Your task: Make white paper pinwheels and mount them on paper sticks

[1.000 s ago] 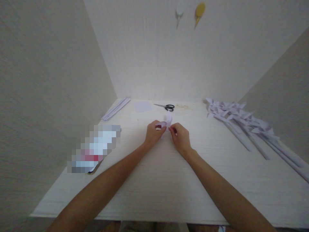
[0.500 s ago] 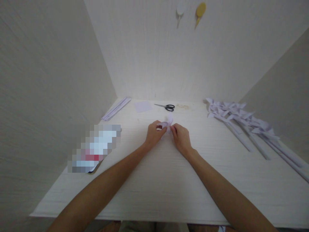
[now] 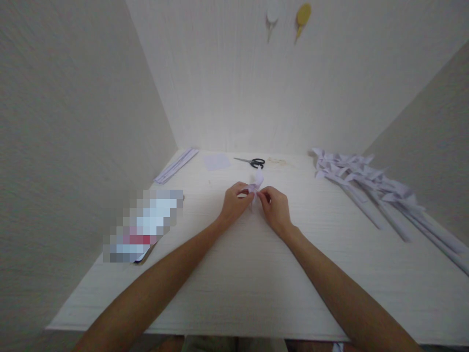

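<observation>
Between my two hands is a small white paper pinwheel with curled blades, held above the middle of the table. My left hand pinches it from the left, thumb and fingers closed on the paper. From the right, my right hand has its fingertips closed at the pinwheel's centre; whether they hold anything besides the paper is too small to see. Just behind the pinwheel lie scissors with black handles, blades pointing left.
Finished-looking paper pinwheels on sticks are heaped at the right. A square paper sheet and folded paper strips lie at the back left. A blurred phone-like device rests at the left. Two hooks are on the wall.
The pinwheel has turned and shifted slightly between my fingers, and my right fingertips have come a little closer to my left. Everything else stays put.
</observation>
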`<state>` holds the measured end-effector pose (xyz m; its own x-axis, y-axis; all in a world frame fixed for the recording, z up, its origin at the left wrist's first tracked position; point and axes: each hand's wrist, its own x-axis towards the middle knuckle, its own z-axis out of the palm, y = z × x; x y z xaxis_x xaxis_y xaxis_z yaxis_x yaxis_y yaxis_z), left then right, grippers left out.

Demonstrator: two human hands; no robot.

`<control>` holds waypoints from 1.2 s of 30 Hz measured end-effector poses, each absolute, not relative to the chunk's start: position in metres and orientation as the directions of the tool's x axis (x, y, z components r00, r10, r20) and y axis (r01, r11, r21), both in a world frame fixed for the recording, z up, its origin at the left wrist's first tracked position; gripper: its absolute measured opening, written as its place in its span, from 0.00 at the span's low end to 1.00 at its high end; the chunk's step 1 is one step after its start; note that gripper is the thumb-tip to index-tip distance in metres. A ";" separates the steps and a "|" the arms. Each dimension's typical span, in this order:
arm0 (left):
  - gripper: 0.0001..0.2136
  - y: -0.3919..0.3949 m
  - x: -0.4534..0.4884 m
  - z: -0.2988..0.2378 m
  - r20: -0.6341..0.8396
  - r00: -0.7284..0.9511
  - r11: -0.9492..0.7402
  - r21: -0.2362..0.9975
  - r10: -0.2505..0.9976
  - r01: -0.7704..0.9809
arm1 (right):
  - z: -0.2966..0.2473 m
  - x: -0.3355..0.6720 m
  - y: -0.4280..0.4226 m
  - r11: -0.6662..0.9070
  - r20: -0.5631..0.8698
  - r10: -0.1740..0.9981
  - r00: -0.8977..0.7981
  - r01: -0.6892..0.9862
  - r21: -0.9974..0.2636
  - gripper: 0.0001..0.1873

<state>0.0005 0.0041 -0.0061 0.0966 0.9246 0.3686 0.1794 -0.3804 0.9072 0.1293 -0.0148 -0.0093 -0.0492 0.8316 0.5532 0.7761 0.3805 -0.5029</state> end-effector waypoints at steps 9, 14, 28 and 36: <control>0.09 -0.002 0.002 0.004 0.293 0.175 -0.313 0.944 0.940 0.101 | -0.009 0.129 -0.013 0.362 0.544 0.839 -0.016 0.763 -0.535 0.11; 0.12 0.001 0.000 0.002 0.343 0.239 -0.373 0.923 0.908 0.093 | -0.009 0.129 -0.014 0.350 0.540 0.842 -0.012 0.773 -0.529 0.12; 0.14 0.003 0.000 -0.002 0.364 0.275 -0.409 0.903 0.890 0.131 | -0.008 0.129 -0.014 0.312 0.525 0.851 -0.015 0.819 -0.481 0.13; 0.15 0.003 0.001 -0.003 0.342 0.278 -0.386 0.914 0.898 0.123 | -0.009 0.131 -0.015 0.381 0.598 0.801 -0.001 0.772 -0.509 0.08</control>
